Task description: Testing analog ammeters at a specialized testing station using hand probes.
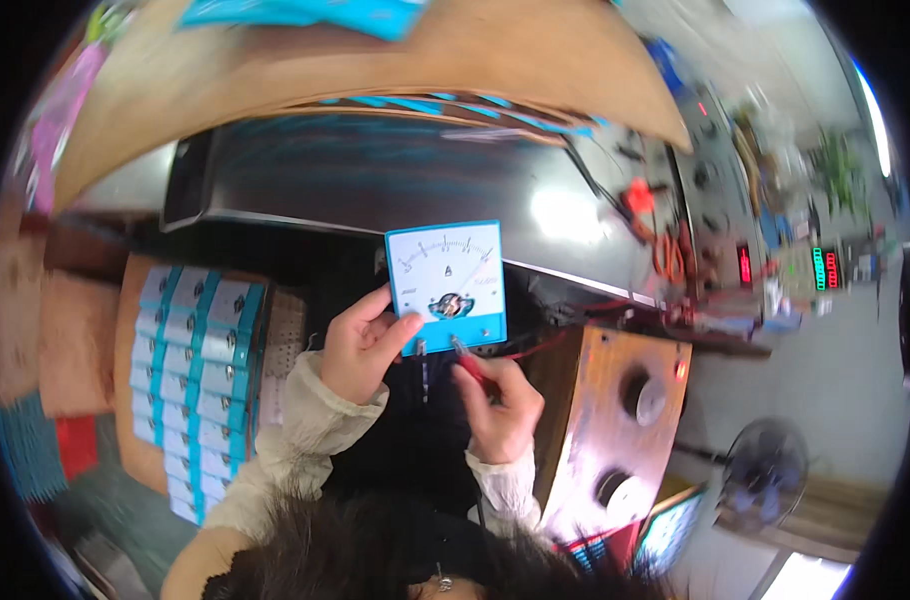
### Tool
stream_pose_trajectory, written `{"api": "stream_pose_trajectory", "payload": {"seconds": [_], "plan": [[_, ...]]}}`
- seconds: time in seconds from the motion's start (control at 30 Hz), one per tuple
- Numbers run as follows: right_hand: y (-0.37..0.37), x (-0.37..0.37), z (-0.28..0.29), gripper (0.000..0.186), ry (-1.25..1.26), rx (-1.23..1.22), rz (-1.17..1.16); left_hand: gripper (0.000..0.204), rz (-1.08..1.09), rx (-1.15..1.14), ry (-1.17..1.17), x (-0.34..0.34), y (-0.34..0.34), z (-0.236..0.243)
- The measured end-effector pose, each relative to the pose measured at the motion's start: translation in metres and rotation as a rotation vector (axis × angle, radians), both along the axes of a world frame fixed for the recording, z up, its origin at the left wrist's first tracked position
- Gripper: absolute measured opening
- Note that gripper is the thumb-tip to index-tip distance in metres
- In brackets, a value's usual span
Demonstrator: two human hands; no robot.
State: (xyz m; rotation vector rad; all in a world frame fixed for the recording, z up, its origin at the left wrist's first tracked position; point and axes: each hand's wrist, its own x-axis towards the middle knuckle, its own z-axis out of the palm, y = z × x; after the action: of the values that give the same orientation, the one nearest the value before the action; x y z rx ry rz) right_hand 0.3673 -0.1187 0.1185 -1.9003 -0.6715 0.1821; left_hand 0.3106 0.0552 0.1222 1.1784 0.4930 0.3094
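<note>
A square analog panel ammeter (430, 265) with a blue frame and a white scale faces me in the middle of the view. My left hand (360, 345) grips its lower left side, the thumb lying on the front near the corner. Closed around a red-handled test probe (470, 367), my right hand (503, 408) is at the meter's lower edge, and the probe's tip appears to meet the meter there. From the lower left edge hangs a thin dark clip or lead (424, 380). The meter's needle points toward the right end of the scale.
To my left, rows of similar meters (175, 385) lie on a brown board. A dark metal bench (355, 170) stretches ahead below a cardboard sheet (535, 60). A box with two round knobs (615, 430) stands at right, near a fan (767, 470) and a red lit display (744, 264).
</note>
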Motion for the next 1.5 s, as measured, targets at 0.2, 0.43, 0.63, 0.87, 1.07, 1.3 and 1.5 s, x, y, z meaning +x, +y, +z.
{"api": "stream_pose_trajectory", "payload": {"seconds": [0.2,0.43,0.63,0.87,1.07,1.3,1.5], "plan": [[0.027,-0.015,0.012,0.011,0.388,0.238,-0.13,0.033,0.325,0.219,-0.007,-0.01,0.001,-0.016],[0.044,-0.011,-0.019,0.014,0.051,-0.076,0.229,0.024,0.989,0.416,0.223,-0.117,0.075,-0.072],[-0.045,0.095,-0.099,0.023,-0.148,-0.372,0.326,0.03,1.061,1.199,1.229,-0.4,0.135,-0.146],[0.014,0.048,-0.046,0.021,-0.083,-0.341,0.116,0.04,1.664,0.488,0.96,-0.527,0.115,-0.209],[0.01,0.044,-0.052,0.022,-0.113,-0.284,0.1,0.036,1.383,0.197,1.589,-0.437,0.13,-0.181],[-0.008,0.053,-0.057,0.019,-0.158,-0.308,0.018,0.043,0.949,1.027,2.006,-0.473,0.189,-0.174],[-0.005,0.049,-0.041,0.02,-0.256,-0.205,-0.028,0.049,1.202,1.582,0.405,-0.222,0.249,0.085]]}}
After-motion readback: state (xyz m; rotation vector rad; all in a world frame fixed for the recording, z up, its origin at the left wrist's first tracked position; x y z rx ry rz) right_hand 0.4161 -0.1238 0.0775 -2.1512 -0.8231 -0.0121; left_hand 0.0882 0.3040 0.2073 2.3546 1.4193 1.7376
